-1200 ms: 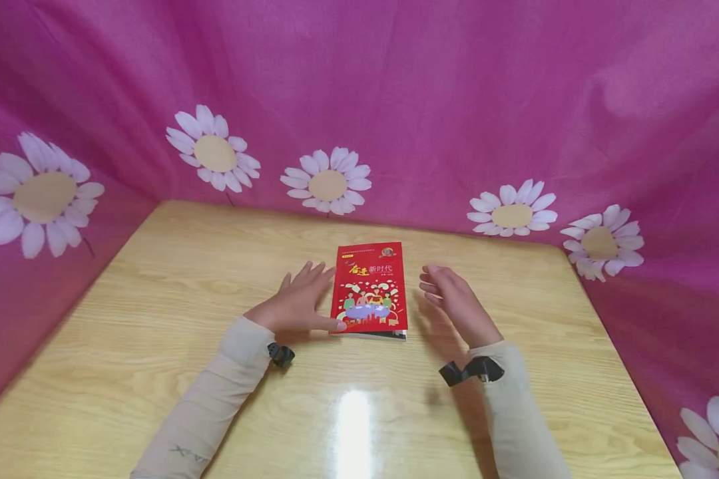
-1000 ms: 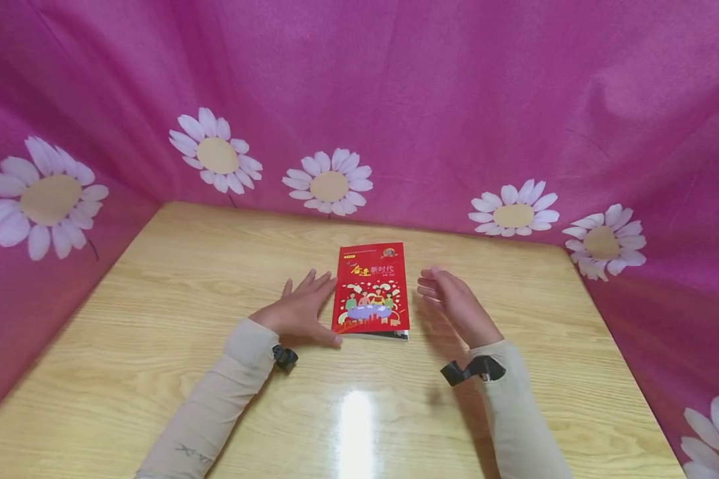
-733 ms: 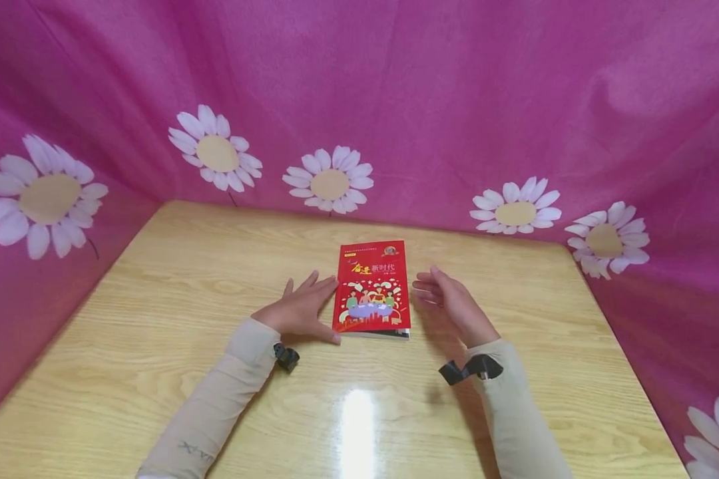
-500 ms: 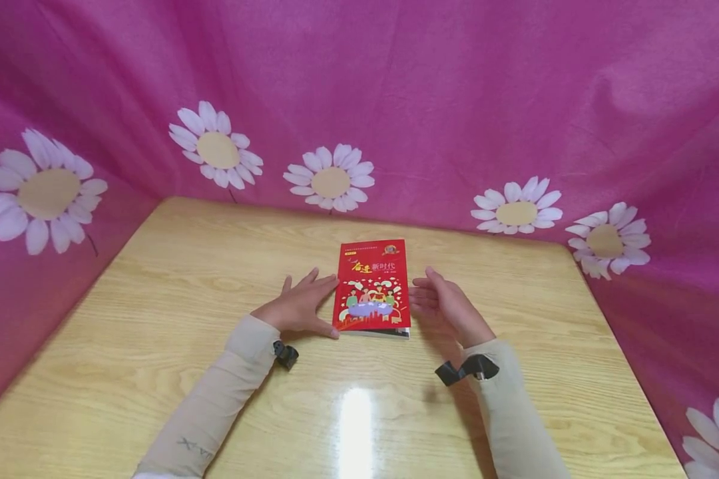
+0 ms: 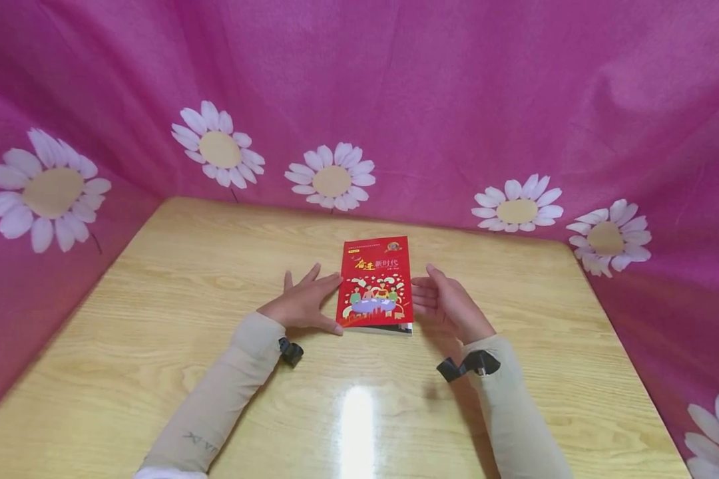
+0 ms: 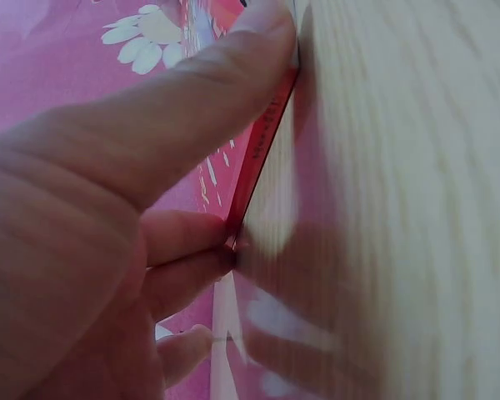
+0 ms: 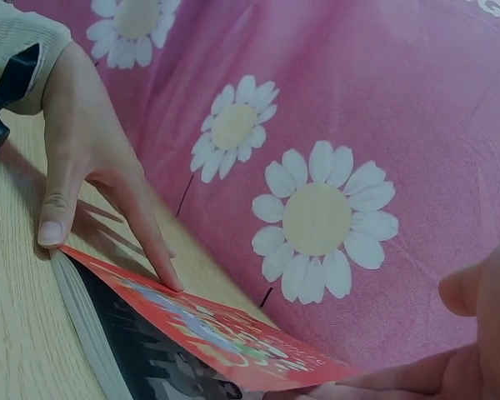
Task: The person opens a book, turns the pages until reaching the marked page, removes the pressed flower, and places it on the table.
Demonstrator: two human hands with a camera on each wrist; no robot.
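A red paperback book [image 5: 376, 283] lies on the wooden table, its front cover printed with cartoon people. My left hand [image 5: 304, 304] is spread at the spine side, thumb at the near left corner and fingertips along the edge. The left wrist view shows the red spine [image 6: 257, 162] right by those fingertips. At the opposite edge is my right hand [image 5: 451, 303], with straight fingers and the thumb raised apart. In the right wrist view its fingers [image 7: 417, 379] meet the edge of the cover [image 7: 233, 342], which stands slightly lifted over a dark page.
The wooden table [image 5: 216, 266] is backed and flanked by a magenta curtain [image 5: 419, 100] with large white daisies. A bright light reflection shows on the tabletop near the front. Each wrist wears a black strap.
My right hand has moved left up to the book's right edge. My left thumb has slid off the cover to the near left corner.
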